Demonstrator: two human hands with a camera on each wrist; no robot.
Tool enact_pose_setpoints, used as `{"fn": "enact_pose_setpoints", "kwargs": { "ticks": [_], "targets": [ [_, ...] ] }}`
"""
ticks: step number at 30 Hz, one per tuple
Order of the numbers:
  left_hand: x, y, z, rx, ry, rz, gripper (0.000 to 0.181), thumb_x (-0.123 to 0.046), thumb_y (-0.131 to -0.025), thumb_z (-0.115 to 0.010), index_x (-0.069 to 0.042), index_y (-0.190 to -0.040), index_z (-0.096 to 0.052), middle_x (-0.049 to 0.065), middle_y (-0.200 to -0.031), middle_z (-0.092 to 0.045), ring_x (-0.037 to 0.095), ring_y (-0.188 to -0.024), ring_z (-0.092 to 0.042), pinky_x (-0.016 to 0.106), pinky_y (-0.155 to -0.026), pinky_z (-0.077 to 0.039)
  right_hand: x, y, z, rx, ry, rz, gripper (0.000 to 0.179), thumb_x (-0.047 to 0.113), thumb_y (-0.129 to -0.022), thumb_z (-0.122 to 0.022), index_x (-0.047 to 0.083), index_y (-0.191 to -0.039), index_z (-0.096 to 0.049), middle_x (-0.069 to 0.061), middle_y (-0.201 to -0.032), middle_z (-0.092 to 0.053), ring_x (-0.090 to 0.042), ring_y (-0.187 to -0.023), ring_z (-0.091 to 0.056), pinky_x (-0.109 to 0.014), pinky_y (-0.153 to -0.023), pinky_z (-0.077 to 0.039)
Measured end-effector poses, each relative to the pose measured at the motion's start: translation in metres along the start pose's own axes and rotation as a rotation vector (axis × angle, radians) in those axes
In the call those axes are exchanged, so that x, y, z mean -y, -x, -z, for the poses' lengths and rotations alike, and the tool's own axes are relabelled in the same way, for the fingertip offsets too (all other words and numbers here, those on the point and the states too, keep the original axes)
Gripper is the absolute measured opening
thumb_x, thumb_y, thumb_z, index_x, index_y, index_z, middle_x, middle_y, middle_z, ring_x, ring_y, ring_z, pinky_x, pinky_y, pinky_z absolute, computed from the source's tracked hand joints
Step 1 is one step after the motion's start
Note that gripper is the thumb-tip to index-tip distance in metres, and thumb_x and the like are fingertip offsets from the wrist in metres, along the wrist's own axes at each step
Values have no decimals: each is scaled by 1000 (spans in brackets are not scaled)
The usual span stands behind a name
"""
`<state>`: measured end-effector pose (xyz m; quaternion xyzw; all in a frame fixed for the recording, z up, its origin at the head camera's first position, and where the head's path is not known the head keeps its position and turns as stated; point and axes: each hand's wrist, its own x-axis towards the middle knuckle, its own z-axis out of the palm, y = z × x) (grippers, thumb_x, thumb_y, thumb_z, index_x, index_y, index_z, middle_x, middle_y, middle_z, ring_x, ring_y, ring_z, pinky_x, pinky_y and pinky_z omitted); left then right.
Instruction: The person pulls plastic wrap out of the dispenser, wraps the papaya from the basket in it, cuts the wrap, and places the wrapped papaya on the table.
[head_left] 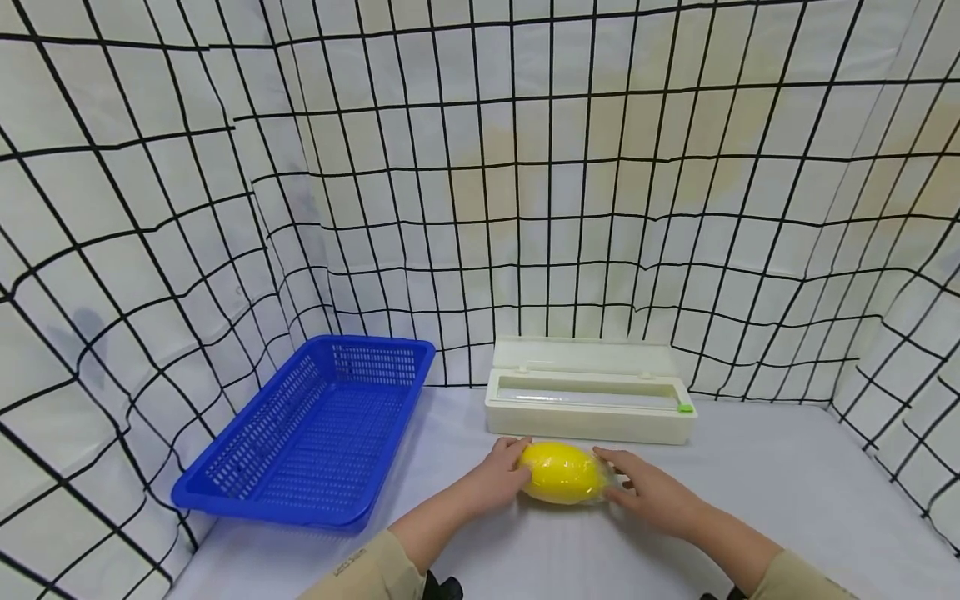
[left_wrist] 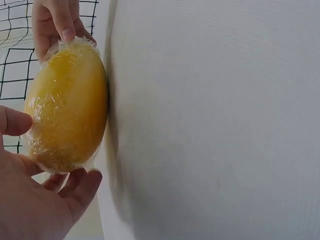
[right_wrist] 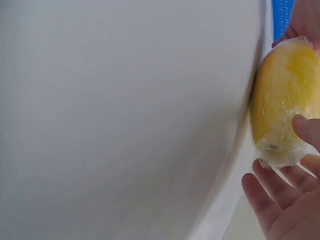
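Note:
A smooth yellow melon (head_left: pixel 564 473), wrapped in clear cling film, lies on its side on the white table. My left hand (head_left: pixel 498 477) holds its left end, thumb toward me and fingers round the far side. At the other end my right hand (head_left: pixel 651 493) touches the film with its thumb and fingertips. In the right wrist view, the fingers (right_wrist: pixel 277 187) of that hand are spread and fairly straight below the melon's end, the thumb (right_wrist: pixel 305 131) against its side. Crinkled film (left_wrist: pixel 80 44) bunches at the melon's ends. Behind it stands a white cling film dispenser (head_left: pixel 592 423), lid raised.
A blue perforated plastic basket (head_left: pixel 352 508) sits on the left of the white table (head_left: pixel 787 475). The dispenser has a small green slider (head_left: pixel 685 408) at its right front. White walls with a black grid (head_left: pixel 551 192) enclose the back and sides.

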<state>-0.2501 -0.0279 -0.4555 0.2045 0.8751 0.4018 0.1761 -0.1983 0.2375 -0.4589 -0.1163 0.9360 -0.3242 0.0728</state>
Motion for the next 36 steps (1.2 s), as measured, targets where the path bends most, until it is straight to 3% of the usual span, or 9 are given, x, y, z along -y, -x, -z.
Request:
{"fn": "enact_pose_setpoints", "kwargs": {
  "ticks": [5, 11, 19, 27, 31, 36],
  "targets": [
    [4, 0, 2, 11, 13, -15, 69, -23, -92, -54, -4, -154, -30, 19, -150, -34, 31, -132, -44, 53, -113, -32, -9, -3, 7, -15, -84, 27, 63, 32, -88, -75, 13, -143, -52, -12, -140, -55, -33, -119, -59, -42, -93, -53],
    [7, 1, 4, 16, 6, -42, 60, -23, -94, -58, -11, -150, -41, 12, -147, -42, 28, -123, -50, 50, -107, -41, -20, -2, 12, 22, -146, 102, 43, 32, -95, -66, 17, -135, -62, -9, -139, -58, -35, -123, -56, -40, -91, -54],
    [4, 4, 7, 52, -38, -58, 56, -26, -97, -65, -15, -149, -46, 7, -134, -50, 26, -120, -53, 47, -100, -48, -20, -4, 9, -80, -118, 73, 34, 31, -87, -76, 19, -118, -73, -4, -121, -69, -28, -106, -64, -37, -83, -57],
    [1, 7, 6, 37, 5, -49, 61, -24, -97, -64, -11, -151, -39, 11, -142, -47, 29, -126, -50, 50, -104, -44, -24, -3, 8, -68, -142, 106, 38, 29, -91, -72, 16, -125, -67, -12, -131, -62, -31, -107, -64, -39, -85, -57],
    [3, 8, 5, 31, 45, -41, 63, -24, -97, -62, -11, -152, -35, 15, -150, -39, 33, -132, -45, 52, -107, -40, -27, -1, 9, -69, -160, 105, 46, 30, -92, -70, 15, -135, -60, -15, -139, -55, -30, -108, -65, -41, -87, -56],
    [6, 11, 6, 24, 12, -22, 71, -29, -94, -63, -10, -154, -30, 19, -157, -27, 38, -140, -36, 59, -111, -33, -29, 0, 11, -87, -133, 80, 52, 32, -95, -67, 13, -141, -55, -13, -142, -54, -26, -109, -65, -41, -89, -55]
  ]
}}
